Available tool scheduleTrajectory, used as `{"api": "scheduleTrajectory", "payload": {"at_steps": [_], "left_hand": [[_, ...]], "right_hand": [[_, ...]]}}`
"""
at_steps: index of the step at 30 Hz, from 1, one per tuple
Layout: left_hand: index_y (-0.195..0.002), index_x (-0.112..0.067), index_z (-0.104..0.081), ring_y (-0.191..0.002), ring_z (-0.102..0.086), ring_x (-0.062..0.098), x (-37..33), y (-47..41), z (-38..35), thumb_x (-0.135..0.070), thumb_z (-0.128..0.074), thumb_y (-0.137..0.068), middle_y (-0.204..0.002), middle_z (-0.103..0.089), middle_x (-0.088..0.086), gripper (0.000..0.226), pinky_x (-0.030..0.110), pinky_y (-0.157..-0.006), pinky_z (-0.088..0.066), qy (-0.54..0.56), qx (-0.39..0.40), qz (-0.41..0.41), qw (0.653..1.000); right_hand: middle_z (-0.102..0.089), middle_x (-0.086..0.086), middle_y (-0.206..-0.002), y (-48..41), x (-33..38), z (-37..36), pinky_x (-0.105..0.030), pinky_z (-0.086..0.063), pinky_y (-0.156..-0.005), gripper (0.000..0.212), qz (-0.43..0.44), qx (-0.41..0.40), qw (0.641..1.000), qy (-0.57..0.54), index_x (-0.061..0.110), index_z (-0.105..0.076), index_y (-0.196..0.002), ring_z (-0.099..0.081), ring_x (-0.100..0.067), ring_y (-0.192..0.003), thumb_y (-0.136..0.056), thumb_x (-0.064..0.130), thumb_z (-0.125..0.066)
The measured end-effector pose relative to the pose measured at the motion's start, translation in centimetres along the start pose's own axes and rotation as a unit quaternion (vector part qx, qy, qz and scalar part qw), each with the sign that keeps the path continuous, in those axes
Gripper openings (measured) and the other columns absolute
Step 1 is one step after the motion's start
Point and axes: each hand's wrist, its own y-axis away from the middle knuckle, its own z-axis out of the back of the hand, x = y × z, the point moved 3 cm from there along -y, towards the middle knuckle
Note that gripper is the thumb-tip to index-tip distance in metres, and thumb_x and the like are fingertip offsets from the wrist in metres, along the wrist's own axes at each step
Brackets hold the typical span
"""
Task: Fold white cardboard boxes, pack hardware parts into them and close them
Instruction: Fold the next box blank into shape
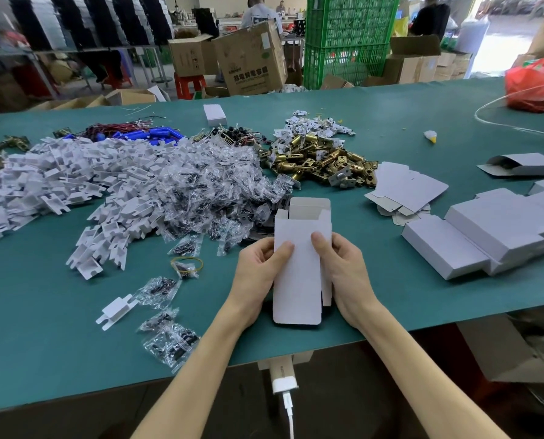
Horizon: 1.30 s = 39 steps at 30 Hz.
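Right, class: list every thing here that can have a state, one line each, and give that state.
Held box, part folded, top flaps open.
Left hand, holds that box, thumb on its front.
Right hand, holds that box, thumb on its front.
Blanks, flat, unfolded.
Side box, lying down, one end open.
Finished boxes, closed, lying together.
Far box, closed.

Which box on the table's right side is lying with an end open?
The lone box beyond the closed stack, near the far right edge; its left end gapes, something dark inside.
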Motion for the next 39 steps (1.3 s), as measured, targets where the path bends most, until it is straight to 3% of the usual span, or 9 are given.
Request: {"api": "scheduleTrajectory", "payload": {"at_steps": [7, 12, 20, 22, 24, 27, 32, 35, 39], "left_hand": [[-0.116, -0.003, -0.07, -0.093, -0.076, 0.023, -0.1, 0.1, -0.1, -0.011, -0.062, -0.102, -0.109, -0.079, 0.014, 0.018, 0.032, -0.076, -0.062, -0.003, -0.004, 0.0, 1.0], [-0.12, 0.004, -0.066, -0.095, -0.074, 0.035, -0.2, 0.0, 0.5, -0.01, -0.062, -0.102, -0.11, -0.077, 0.021, 0.023, 0.051, -0.086, -0.061, 0.025, -0.056, 0.011, 0.998], [-0.127, -0.001, -0.063, -0.1, -0.075, 0.025, -0.4, 0.4, -0.2, -0.008, -0.069, -0.095, -0.116, -0.077, 0.014, 0.033, 0.035, -0.081, -0.062, 0.002, 0.02, -0.006, 1.0], [-0.13, -0.001, -0.061, -0.1, -0.075, 0.026, -0.5, 0.4, -0.2, -0.004, -0.067, -0.097, -0.116, -0.076, 0.016, 0.034, 0.037, -0.082, -0.063, -0.011, 0.02, -0.016, 1.0], [-0.131, -0.001, -0.061, -0.1, -0.075, 0.029, -0.6, 0.4, -0.1, -0.002, -0.065, -0.098, -0.115, -0.076, 0.018, 0.034, 0.042, -0.084, -0.063, -0.017, 0.011, -0.02, 1.0], [-0.134, -0.007, -0.062, -0.104, -0.074, 0.029, -0.7, 0.5, -0.3, -0.003, -0.065, -0.098, -0.118, -0.076, 0.014, 0.036, 0.047, -0.089, -0.061, -0.023, 0.015, -0.022, 0.999], [-0.149, -0.027, -0.052, -0.121, -0.067, 0.03, -1.5, 0.8, -1.0, -0.02, -0.066, -0.102, -0.135, -0.069, 0.001, 0.049, 0.05, -0.095, -0.059, -0.014, 0.037, -0.037, 0.999], [-0.147, -0.032, -0.053, -0.117, -0.068, 0.031, -1.7, 0.9, -0.8, -0.031, -0.063, -0.1, -0.133, -0.07, 0.003, 0.048, 0.054, -0.095, -0.059, 0.008, 0.022, -0.033, 0.999], [-0.148, -0.045, -0.046, -0.116, -0.07, 0.028, -1.8, 1.0, -1.1, -0.027, -0.056, -0.107, -0.135, -0.069, -0.005, 0.046, 0.047, -0.091, -0.061, -0.001, 0.036, -0.038, 0.999]], "right_hand": [[-0.073, -0.019, -0.111, -0.3, -0.4, 0.3, -0.059, -0.056, -0.09, 0.026, 0.011, 0.001, 1.0, 0.013, 0.002, -0.066, -0.114, -0.07, -0.032, -0.097, -0.098, 0.023, -0.065], [-0.075, -0.011, -0.115, -0.2, -0.7, 0.3, -0.037, -0.061, -0.086, 0.024, 0.016, 0.056, 0.998, 0.011, 0.005, -0.068, -0.121, -0.073, -0.026, -0.102, -0.098, 0.011, -0.064], [-0.077, -0.007, -0.109, -0.5, -0.8, 0.9, -0.037, -0.062, -0.08, 0.023, 0.037, -0.021, 0.999, -0.006, 0.007, -0.067, -0.121, -0.074, -0.027, -0.099, -0.099, 0.006, -0.062], [-0.078, -0.008, -0.108, -0.5, -0.7, 0.8, -0.036, -0.062, -0.077, 0.03, 0.036, -0.02, 0.999, -0.009, 0.011, -0.062, -0.127, -0.075, -0.028, -0.098, -0.098, 0.009, -0.065], [-0.076, -0.007, -0.113, -0.5, -0.7, 0.7, -0.04, -0.062, -0.081, 0.052, 0.041, -0.012, 0.999, -0.01, 0.02, -0.049, -0.142, -0.073, -0.028, -0.104, -0.095, 0.016, -0.07], [-0.072, -0.001, -0.122, -0.4, -0.4, 0.6, -0.041, -0.061, -0.085, 0.076, 0.056, -0.005, 0.998, 0.002, 0.036, -0.038, -0.152, -0.07, -0.021, -0.112, -0.089, 0.023, -0.078], [-0.071, -0.004, -0.122, -0.3, -0.2, 0.2, -0.046, -0.062, -0.083, 0.059, 0.043, 0.008, 0.999, 0.0, 0.036, -0.05, -0.145, -0.071, -0.026, -0.107, -0.093, 0.023, -0.075], [-0.073, -0.008, -0.115, -0.1, 0.0, -0.1, -0.045, -0.061, -0.083, 0.056, 0.033, 0.049, 0.998, -0.003, 0.033, -0.049, -0.145, -0.072, -0.03, -0.105, -0.094, 0.028, -0.07], [-0.075, -0.01, -0.114, 0.1, 0.2, -0.2, -0.043, -0.061, -0.082, 0.052, 0.039, 0.058, 0.998, -0.004, 0.032, -0.051, -0.144, -0.072, -0.031, -0.103, -0.095, 0.027, -0.068]]}}
